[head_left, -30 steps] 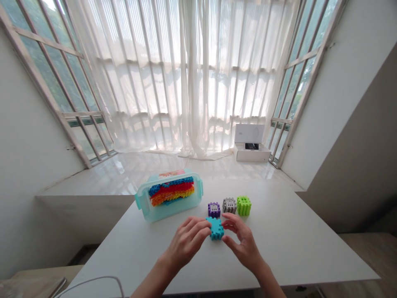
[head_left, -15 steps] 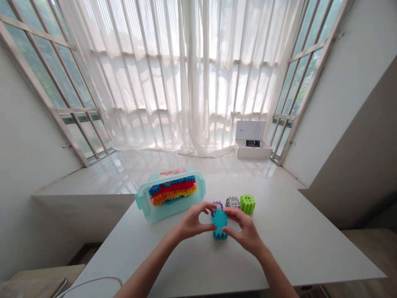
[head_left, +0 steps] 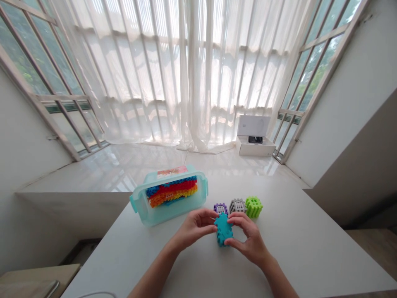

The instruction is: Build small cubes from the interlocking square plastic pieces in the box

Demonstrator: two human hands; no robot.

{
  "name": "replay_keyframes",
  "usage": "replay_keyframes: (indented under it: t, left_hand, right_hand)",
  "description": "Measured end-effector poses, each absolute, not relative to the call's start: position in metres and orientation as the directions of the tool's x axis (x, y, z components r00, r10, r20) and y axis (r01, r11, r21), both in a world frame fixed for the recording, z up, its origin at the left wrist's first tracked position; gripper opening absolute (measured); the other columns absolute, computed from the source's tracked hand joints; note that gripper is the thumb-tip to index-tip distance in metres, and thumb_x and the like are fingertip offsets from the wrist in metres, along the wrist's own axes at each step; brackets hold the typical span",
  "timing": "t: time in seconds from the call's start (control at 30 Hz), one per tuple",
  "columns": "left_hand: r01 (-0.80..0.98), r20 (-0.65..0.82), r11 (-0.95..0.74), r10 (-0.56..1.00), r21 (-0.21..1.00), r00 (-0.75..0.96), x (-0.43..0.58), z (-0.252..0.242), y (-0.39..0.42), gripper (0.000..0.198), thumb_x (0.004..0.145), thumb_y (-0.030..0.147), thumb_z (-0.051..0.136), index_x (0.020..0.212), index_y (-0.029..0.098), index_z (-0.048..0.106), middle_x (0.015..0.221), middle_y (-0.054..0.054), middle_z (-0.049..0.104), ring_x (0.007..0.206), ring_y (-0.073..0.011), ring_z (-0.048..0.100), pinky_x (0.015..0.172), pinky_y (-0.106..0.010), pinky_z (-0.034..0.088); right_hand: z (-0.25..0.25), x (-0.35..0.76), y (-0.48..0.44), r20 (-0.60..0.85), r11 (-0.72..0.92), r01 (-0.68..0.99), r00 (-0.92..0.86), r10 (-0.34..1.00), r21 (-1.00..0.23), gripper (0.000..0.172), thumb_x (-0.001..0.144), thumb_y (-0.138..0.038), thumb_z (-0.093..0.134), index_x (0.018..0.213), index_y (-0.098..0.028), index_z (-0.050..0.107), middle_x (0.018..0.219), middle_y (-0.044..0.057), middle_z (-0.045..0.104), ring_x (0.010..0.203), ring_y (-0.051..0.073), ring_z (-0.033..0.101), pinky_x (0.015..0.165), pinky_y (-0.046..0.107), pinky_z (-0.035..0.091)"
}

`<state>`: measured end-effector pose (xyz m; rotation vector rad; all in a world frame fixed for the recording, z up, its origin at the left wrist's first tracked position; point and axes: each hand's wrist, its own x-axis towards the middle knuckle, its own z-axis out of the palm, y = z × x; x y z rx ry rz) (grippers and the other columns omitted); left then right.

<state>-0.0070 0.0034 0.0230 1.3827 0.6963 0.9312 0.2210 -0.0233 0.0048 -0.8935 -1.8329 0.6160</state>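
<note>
A teal toothed-edge building block piece (head_left: 223, 227) is between my two hands at the near side of the table. My left hand (head_left: 197, 225) pinches its left edge with thumb and fingers. On the opposite edge, my right hand (head_left: 248, 236) grips it, thumb low and fingers near the top. Just behind stands a purple block cube (head_left: 221, 208) with a white grid panel, partly covered by the teal piece. A grey block cube (head_left: 238, 205) and a lime green block cube (head_left: 254, 207) stand to its right.
A pale aqua plastic bin (head_left: 173, 213) holds stacked blue, red, orange and yellow toothed tiles, left of my hands. On the sill, a white open box (head_left: 257, 149) carries a dark device. A sheer curtain (head_left: 192, 82) hangs behind the white table (head_left: 297, 248).
The teal piece now looks flatter and lower between my hands, with both hands still on it. The whole view has shifted slightly, and more of the purple cube shows.
</note>
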Motion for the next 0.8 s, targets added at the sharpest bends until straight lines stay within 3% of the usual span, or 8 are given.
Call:
replay_keyframes:
  t: [0.1, 0.23, 0.4, 0.57, 0.67, 0.8]
  left_hand:
    - [-0.226, 0.085, 0.046, 0.84, 0.973, 0.536, -0.006, 0.023, 0.002, 0.037, 0.076, 0.031, 0.081, 0.105, 0.015, 0.064, 0.095, -0.007, 0.075, 0.087, -0.0193, 0.072, 0.079, -0.032, 0.056]
    - [-0.218, 0.064, 0.071, 0.829, 0.973, 0.555, -0.002, 0.022, 0.0, 0.046, 0.071, 0.026, 0.085, 0.11, 0.016, 0.064, 0.092, -0.006, 0.075, 0.085, -0.0189, 0.072, 0.074, -0.028, 0.056]
    - [-0.159, 0.054, 0.047, 0.813, 0.986, 0.58, 0.002, 0.024, -0.003, 0.048, 0.078, 0.032, 0.079, 0.121, 0.016, 0.063, 0.104, -0.011, 0.074, 0.095, -0.0228, 0.071, 0.083, -0.034, 0.056]
    - [0.02, 0.168, -0.204, 0.854, 0.979, 0.492, 0.002, 0.024, -0.005, 0.044, 0.078, 0.032, 0.077, 0.117, 0.015, 0.064, 0.1, -0.01, 0.074, 0.083, -0.0199, 0.071, 0.077, -0.033, 0.058]
    - [0.105, 0.283, -0.384, 0.815, 0.917, 0.506, 0.001, 0.021, -0.005, 0.029, 0.078, 0.028, 0.076, 0.104, 0.017, 0.07, 0.113, -0.011, 0.07, 0.091, -0.0204, 0.069, 0.078, -0.032, 0.058]
    - [0.267, 0.322, -0.511, 0.789, 0.817, 0.522, -0.003, 0.018, -0.003, 0.017, 0.08, 0.022, 0.073, 0.097, 0.022, 0.073, 0.11, -0.007, 0.072, 0.098, -0.0203, 0.067, 0.083, -0.031, 0.054]
  right_hand:
    - [0.005, 0.22, -0.027, 0.537, 0.589, 0.318, -0.243, 0.808, -0.743, 0.026, 0.08, -0.029, 0.076, 0.103, -0.024, 0.067, 0.121, 0.012, 0.063, 0.107, 0.028, 0.065, 0.085, 0.036, 0.058]
    - [0.005, 0.221, -0.029, 0.528, 0.582, 0.353, -0.246, 0.813, -0.732, 0.019, 0.08, -0.027, 0.076, 0.095, -0.022, 0.066, 0.129, 0.014, 0.061, 0.105, 0.028, 0.066, 0.082, 0.037, 0.058]
    - [0.014, 0.231, -0.023, 0.471, 0.589, 0.343, -0.37, 0.8, -0.732, 0.017, 0.081, -0.029, 0.075, 0.091, -0.022, 0.064, 0.126, 0.013, 0.064, 0.102, 0.028, 0.067, 0.082, 0.038, 0.058]
    - [0.016, 0.242, -0.017, 0.454, 0.581, 0.38, -0.376, 0.808, -0.72, 0.033, 0.077, -0.032, 0.08, 0.103, -0.022, 0.063, 0.118, 0.01, 0.068, 0.081, 0.021, 0.068, 0.077, 0.035, 0.057]
    - [0.011, 0.243, -0.017, 0.456, 0.576, 0.39, -0.361, 0.814, -0.719, 0.039, 0.075, -0.034, 0.082, 0.106, -0.022, 0.063, 0.113, 0.009, 0.071, 0.091, 0.024, 0.067, 0.078, 0.034, 0.056]
    - [0.003, 0.242, -0.016, 0.452, 0.579, 0.383, -0.375, 0.81, -0.72, 0.036, 0.073, -0.035, 0.084, 0.101, -0.022, 0.065, 0.112, 0.009, 0.071, 0.101, 0.025, 0.067, 0.088, 0.036, 0.053]
